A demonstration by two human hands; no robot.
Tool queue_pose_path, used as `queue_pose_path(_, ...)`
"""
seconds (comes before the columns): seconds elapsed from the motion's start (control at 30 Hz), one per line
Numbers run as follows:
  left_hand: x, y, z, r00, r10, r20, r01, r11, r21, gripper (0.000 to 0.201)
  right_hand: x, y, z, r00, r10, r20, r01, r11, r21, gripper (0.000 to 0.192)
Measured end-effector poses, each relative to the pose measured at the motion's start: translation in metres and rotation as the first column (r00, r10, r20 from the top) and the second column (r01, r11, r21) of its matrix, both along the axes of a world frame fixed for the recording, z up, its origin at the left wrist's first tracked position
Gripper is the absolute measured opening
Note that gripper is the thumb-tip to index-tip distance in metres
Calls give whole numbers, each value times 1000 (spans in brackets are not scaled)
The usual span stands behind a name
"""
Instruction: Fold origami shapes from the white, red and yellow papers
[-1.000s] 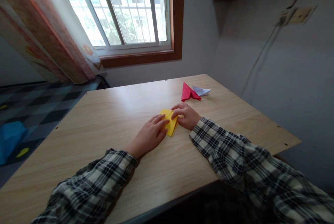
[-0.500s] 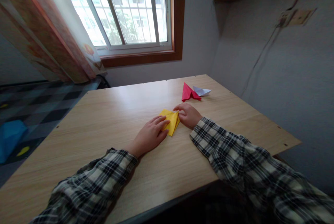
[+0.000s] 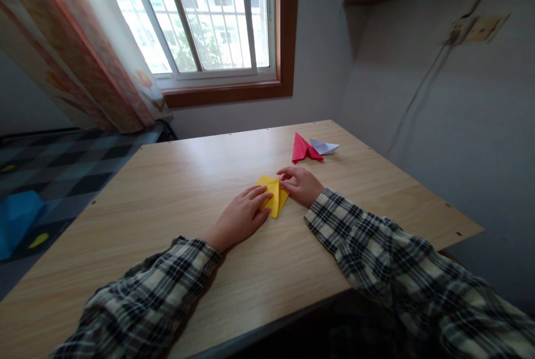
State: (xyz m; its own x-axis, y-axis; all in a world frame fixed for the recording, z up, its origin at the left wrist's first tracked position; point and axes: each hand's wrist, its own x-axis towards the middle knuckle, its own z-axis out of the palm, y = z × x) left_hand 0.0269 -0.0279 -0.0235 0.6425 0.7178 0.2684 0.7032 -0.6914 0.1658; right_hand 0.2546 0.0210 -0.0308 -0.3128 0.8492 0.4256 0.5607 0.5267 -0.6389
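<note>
Wooden table [image 3: 167,192] has a folded yellow paper [image 3: 273,194] lying flat near its middle, with the left hand [image 3: 240,218] pressing down on the paper's left side, fingers flat and spread. On the paper's right edge the right hand [image 3: 301,185] has its curled fingers pinching the edge. Farther back on the right lie a red paper shape [image 3: 304,148] and a white paper boat [image 3: 324,146], touching each other
</note>
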Motion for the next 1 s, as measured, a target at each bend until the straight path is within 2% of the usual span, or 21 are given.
queue_pose_path(0.13, 1, 0, 0, 1000, -1, 0, 1, 1000, -5, 40, -1, 0, -1, 999, -30, -43, 30, 1000, -9, 21)
queue_pose_path(0.3, 0, 1, -1, 1000, 4, 1, -4, 1000, -5, 40, -1, 3, -3, 1000, -21, 16, 21, 1000, 15, 6)
queue_pose_path(0.47, -1, 1, -2, 1000, 0, 19, 0, 1000, -8, 39, -1, 5, -5, 998, 44, 55, -46, 998, 43, 9)
queue_pose_path(0.7, 0, -2, -2, 992, 92, 86, -85, 994, -72, 47, 0, 6, -6, 993, 79, 92, -84, 995, 57, 13)
queue_pose_path(1.0, -2, 0, -5, 996, 63, 62, -59, 996, -69, 58, 2, 9, -9, 986, 119, 118, -127, 990, 57, 15)
